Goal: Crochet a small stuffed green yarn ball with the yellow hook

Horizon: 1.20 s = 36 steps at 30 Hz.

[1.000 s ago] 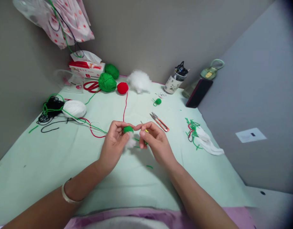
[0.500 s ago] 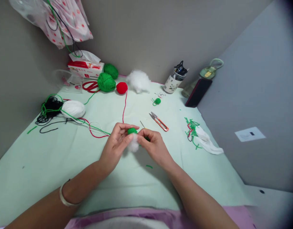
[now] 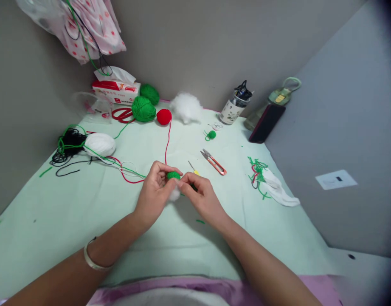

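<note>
My left hand (image 3: 155, 187) is closed around a small green crochet piece (image 3: 173, 174), its thumb pressing from the near side. A tuft of white stuffing (image 3: 174, 194) sticks out below that thumb. Against the piece, my right hand (image 3: 201, 193) pinches thumb and forefinger together at the stuffing; the exact contact is partly hidden by the fingers. Just beyond the right knuckles lies a crochet hook (image 3: 195, 172) with a yellow handle, partly covered by the hand. Something dark green shows under the right fingers, too hidden to name.
Orange thread snips (image 3: 213, 162) lie beyond my right hand. Farther back are a stuffing heap (image 3: 186, 107), a red yarn ball (image 3: 164, 117), green yarn (image 3: 143, 109) and a small green ball (image 3: 211, 134). White yarn (image 3: 99, 145) sits left; yarn scraps (image 3: 258, 170) lie right.
Both hands have shifted slightly left with the crochet piece. Less stuffing shows below the left thumb, and the right fingertips have come closer to the piece. More of the hook's yellow handle shows.
</note>
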Each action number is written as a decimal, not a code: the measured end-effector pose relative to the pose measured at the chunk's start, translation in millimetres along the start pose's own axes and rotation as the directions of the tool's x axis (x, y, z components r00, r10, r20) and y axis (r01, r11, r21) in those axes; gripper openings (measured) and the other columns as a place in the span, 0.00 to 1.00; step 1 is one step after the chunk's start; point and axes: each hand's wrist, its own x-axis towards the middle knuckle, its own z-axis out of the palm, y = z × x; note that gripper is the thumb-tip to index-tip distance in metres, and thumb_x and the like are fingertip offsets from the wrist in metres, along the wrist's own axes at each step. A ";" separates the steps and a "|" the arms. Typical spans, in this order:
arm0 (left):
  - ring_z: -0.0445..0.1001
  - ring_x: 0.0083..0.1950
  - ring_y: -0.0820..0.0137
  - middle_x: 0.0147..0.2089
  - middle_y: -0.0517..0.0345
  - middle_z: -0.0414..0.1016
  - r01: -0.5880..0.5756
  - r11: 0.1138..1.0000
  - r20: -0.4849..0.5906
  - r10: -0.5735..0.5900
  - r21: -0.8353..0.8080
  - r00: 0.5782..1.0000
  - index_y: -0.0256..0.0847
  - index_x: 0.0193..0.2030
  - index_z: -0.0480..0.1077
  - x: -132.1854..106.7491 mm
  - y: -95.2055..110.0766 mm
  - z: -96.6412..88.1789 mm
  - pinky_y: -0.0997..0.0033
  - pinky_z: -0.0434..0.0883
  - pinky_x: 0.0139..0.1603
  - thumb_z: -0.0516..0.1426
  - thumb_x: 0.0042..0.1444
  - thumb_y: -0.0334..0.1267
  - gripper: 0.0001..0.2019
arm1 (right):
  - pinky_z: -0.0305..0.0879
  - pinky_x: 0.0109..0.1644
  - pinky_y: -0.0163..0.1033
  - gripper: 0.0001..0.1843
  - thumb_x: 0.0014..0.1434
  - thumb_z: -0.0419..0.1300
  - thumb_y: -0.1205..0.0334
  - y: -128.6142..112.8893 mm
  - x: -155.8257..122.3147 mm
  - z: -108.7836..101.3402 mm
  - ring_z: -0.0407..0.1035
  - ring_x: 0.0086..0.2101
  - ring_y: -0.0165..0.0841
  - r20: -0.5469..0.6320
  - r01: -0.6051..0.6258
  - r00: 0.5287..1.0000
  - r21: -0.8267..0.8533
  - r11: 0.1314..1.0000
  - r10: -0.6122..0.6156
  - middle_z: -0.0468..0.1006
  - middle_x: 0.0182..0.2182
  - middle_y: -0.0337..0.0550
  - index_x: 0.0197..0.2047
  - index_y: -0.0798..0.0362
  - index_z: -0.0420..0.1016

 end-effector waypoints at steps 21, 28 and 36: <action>0.77 0.40 0.67 0.37 0.59 0.79 0.026 1.000 -0.005 -0.026 -0.001 1.000 0.43 0.35 0.66 5.3 -2.3 -3.0 0.66 0.72 0.44 0.62 0.53 0.32 0.08 | 0.50 0.31 0.35 0.07 0.57 0.58 0.63 0.3 -6.5 4.9 0.53 0.26 0.28 0.029 0.068 0.998 -0.141 0.988 -0.064 0.58 0.25 0.31 0.31 0.49 0.61; 0.75 0.42 0.69 0.39 0.61 0.78 0.092 0.990 0.011 -0.091 -0.108 0.996 0.43 0.37 0.67 2.2 -10.1 -1.7 0.68 0.69 0.46 0.61 0.57 0.33 0.06 | 0.46 0.28 0.35 0.11 0.55 0.60 0.60 5.3 2.4 8.3 0.49 0.24 0.26 -0.072 -0.015 0.997 -0.059 0.998 0.011 0.56 0.21 0.29 0.26 0.50 0.61; 0.74 0.43 0.69 0.42 0.58 0.77 0.114 0.982 0.139 -0.093 -0.150 0.986 0.44 0.43 0.68 -1.3 -7.3 -3.1 0.69 0.68 0.44 0.65 0.58 0.41 0.11 | 0.45 0.27 0.34 0.15 0.52 0.64 0.54 7.1 13.1 -3.8 0.49 0.21 0.25 -0.096 -0.126 0.983 0.245 0.961 0.153 0.57 0.17 0.29 0.23 0.51 0.64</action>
